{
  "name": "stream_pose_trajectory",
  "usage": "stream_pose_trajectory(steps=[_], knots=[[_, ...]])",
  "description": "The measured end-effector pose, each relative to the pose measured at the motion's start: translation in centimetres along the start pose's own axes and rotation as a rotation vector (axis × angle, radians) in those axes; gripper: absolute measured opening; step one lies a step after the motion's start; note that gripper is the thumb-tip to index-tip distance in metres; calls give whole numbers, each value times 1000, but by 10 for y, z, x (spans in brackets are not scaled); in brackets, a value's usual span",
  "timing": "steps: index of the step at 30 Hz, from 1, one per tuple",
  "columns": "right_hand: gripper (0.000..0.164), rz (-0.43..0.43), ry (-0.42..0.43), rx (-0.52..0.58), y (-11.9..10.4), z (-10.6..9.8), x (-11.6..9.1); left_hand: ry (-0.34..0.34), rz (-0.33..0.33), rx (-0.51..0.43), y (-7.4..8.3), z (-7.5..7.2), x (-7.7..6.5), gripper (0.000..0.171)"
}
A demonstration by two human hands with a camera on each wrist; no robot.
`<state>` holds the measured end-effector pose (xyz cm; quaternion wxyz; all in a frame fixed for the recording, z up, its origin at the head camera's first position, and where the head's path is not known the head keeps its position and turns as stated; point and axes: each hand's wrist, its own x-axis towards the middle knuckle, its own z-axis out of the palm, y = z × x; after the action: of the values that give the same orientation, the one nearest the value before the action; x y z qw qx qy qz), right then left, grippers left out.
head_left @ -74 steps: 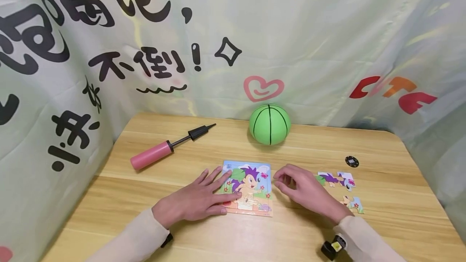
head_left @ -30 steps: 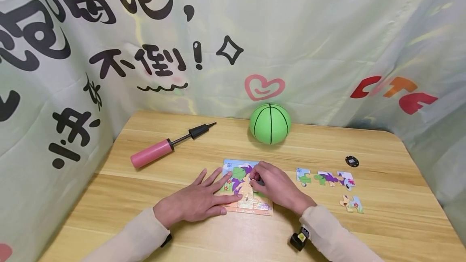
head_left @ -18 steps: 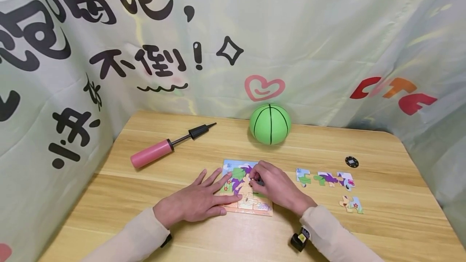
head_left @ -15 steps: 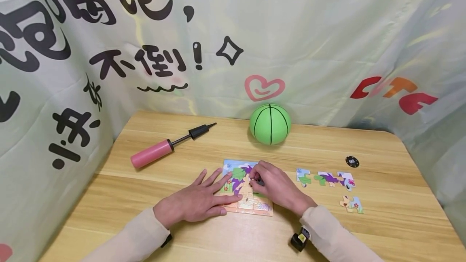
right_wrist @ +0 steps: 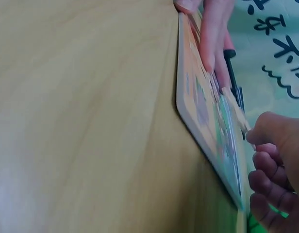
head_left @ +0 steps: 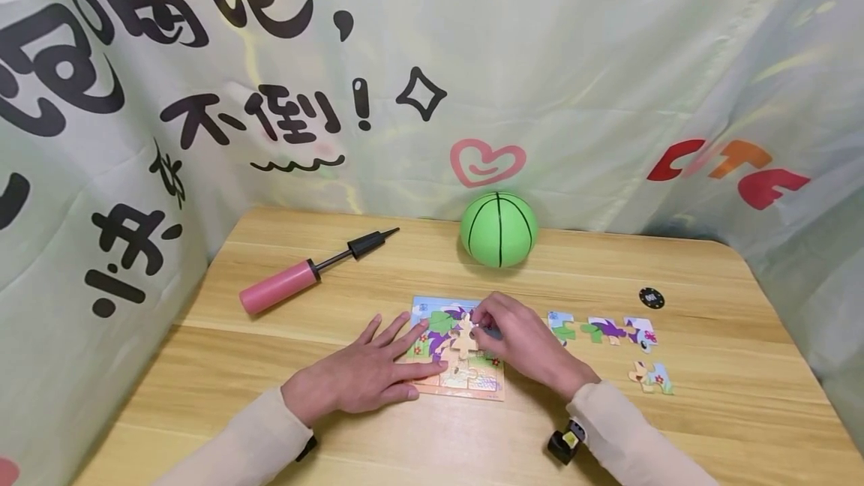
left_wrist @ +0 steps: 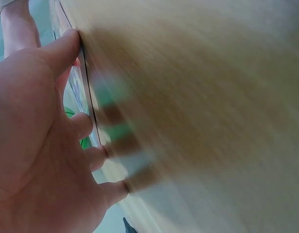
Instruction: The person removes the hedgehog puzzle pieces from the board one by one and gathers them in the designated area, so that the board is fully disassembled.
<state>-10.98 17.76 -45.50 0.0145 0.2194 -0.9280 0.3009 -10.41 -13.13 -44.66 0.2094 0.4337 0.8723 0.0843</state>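
My left hand [head_left: 361, 370] lies with spread, straight fingers over the left part of a small jigsaw puzzle [head_left: 487, 381], which shows a purple-haired hedgehog. Over the puzzle's middle, my right hand [head_left: 523, 337] pinches a tan puzzle piece [head_left: 464, 337] between thumb and forefinger. In the right wrist view that puzzle piece [right_wrist: 235, 108] stands tilted up from the board [right_wrist: 198, 121], and the other fingers are curled. The left wrist view shows the left hand's fingertips [left_wrist: 118, 190] down at the wooden table.
Several loose pieces lie right of the board: a blue-green piece [head_left: 562, 325], purple pieces [head_left: 607, 330] and a tan-and-blue piece [head_left: 651, 377]. A black round chip [head_left: 652, 298] is behind them. A green ball [head_left: 499, 231] and a pink hand pump [head_left: 280, 287] stand farther back.
My right hand has moved left from beside the board to over it, and the tan piece has now come up out of the puzzle in its fingers. My left hand has stayed put.
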Motion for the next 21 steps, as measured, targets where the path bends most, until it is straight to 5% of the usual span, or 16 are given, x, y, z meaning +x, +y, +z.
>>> stream_pose_trajectory(steps=[7, 21], knots=[[14, -19, 38, 71, 16, -14, -13, -2, -5, 12, 1, 0, 0, 52], [25, -86, 166, 1, 58, -58, -55, 18, 11, 11, 1, 1, -1, 52]])
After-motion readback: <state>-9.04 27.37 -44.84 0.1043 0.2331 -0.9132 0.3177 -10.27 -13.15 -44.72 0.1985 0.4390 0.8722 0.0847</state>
